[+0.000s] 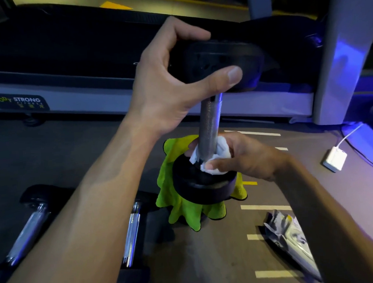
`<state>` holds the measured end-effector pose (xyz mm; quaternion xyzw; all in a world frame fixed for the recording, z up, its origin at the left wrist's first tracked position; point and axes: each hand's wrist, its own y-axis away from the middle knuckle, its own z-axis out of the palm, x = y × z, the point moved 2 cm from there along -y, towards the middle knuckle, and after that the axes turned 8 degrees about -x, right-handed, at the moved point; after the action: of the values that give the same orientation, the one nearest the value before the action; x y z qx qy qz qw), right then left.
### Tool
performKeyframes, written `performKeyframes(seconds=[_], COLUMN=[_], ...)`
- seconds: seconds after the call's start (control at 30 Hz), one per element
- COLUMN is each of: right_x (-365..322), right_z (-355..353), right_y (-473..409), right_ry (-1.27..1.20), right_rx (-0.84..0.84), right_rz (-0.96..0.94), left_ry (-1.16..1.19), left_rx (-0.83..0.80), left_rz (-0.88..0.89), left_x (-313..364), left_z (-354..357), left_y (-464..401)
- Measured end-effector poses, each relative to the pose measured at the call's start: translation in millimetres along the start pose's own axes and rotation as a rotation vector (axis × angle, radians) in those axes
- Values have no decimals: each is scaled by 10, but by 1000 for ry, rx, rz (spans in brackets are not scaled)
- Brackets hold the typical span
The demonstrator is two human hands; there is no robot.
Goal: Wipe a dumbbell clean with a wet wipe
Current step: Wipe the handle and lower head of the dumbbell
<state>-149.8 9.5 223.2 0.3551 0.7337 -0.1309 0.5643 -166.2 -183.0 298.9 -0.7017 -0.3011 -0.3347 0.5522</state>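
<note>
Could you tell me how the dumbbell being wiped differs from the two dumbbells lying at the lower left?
The held dumbbell stands on end on a green cloth; the two spare dumbbells lie flat on the floor. The left hand grips its top head and the right hand presses a white wipe around its handle; nothing touches the spare ones. Its handle looks matt and knurled, theirs shiny. All have dark heads and metal handles.

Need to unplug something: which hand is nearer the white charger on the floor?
Right. The right hand, wiping the dumbbell, is nearer the charger; the left hand grips its top, farther away.
</note>
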Motion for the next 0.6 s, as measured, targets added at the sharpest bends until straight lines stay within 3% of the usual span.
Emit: performKeyframes(seconds=[0.13, 0.27, 0.4, 0.5, 0.6], right_x=[139, 256, 289, 190, -10], right_z=[-112, -50, 199, 371, 537], right_y=[-18, 27, 100, 156, 243], right_ry=[-144, -139, 80, 169, 424], right_rx=[-66, 87, 373, 411, 520], right_rz=[-1, -72, -104, -28, 86], left_ry=[2, 16, 26, 33, 28], left_rx=[-9, -21, -7, 11, 43], left_rz=[2, 8, 13, 7, 0], left_x=[2, -2, -21, -33, -40], left_z=[34, 19, -6, 1, 8], left_y=[-25, -17, -18, -33, -51])
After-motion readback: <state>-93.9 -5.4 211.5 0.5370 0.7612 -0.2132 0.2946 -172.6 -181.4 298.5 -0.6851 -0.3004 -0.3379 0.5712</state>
